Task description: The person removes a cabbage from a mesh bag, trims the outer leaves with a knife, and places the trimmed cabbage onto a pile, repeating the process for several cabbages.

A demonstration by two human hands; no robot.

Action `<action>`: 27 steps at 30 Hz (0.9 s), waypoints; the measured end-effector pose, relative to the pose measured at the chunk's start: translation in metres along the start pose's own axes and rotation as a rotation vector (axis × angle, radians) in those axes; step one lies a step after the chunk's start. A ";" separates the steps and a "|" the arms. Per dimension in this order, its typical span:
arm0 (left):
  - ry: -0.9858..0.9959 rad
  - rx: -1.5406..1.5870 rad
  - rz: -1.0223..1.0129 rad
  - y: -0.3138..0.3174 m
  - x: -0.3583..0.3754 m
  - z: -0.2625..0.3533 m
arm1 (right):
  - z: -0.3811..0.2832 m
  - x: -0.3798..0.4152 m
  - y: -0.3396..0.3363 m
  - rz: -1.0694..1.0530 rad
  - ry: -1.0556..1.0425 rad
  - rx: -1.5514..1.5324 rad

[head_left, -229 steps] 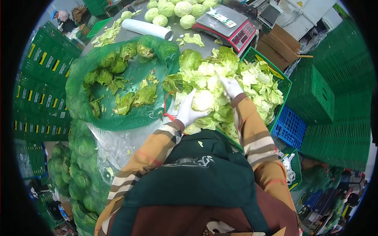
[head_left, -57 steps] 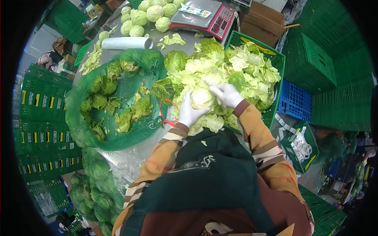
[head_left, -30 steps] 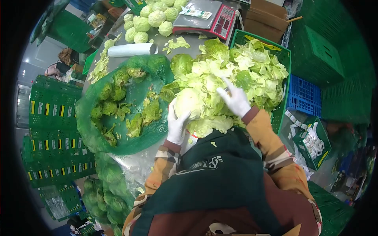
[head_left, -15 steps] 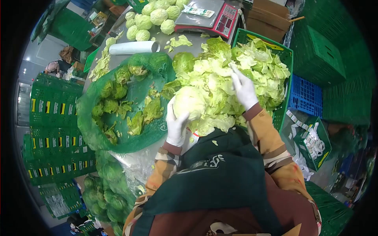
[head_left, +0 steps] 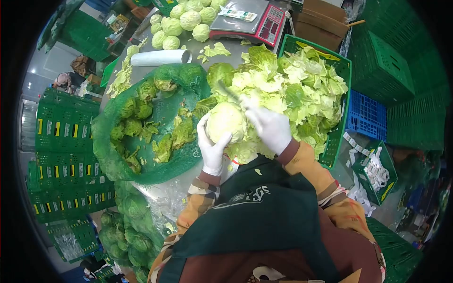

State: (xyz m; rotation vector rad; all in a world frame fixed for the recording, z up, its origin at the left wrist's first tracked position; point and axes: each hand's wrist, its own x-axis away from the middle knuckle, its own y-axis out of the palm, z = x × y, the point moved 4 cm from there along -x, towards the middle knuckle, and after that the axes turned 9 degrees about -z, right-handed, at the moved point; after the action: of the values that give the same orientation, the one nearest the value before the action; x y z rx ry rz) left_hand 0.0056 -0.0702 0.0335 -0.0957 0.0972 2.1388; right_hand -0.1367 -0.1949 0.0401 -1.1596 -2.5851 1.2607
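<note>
Cupped in my gloved left hand (head_left: 212, 147) is a pale, trimmed cabbage (head_left: 226, 123), its fingers wrapped round the left and near sides. My gloved right hand (head_left: 270, 126) is closed on a knife (head_left: 230, 93), whose handle is hidden in the fist. The blade points up and left, close over the far side of the cabbage. Around both hands lies a heap of loose cabbage leaves (head_left: 269, 85), which reaches into a green crate (head_left: 348, 101) on the right.
A green mesh bag (head_left: 106, 137) with untrimmed cabbages (head_left: 144, 108) lies open at left. Trimmed cabbages (head_left: 190, 20) sit at the back beside a red scale (head_left: 269, 24). A white roll (head_left: 160, 57) lies before them. Stacked crates (head_left: 66, 155) stand to the left.
My right hand has moved left and nearer, from over the leaf heap to the cabbage, and the knife blade now shows. My left hand still holds the cabbage in nearly the same place.
</note>
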 end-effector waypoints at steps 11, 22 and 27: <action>-0.038 0.177 0.073 0.008 -0.003 -0.002 | -0.026 0.009 -0.017 -0.169 0.086 -0.187; -0.007 0.171 0.054 -0.001 0.001 0.005 | 0.037 -0.007 -0.031 0.079 0.358 -0.675; -0.235 0.539 0.035 0.013 0.001 -0.005 | -0.018 -0.002 -0.018 0.106 0.026 -0.274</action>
State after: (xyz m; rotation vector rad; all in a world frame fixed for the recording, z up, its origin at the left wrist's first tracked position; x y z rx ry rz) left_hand -0.0062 -0.0771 0.0284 0.4721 0.5322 2.0715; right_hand -0.1397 -0.1913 0.0655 -1.3612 -2.7757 0.9184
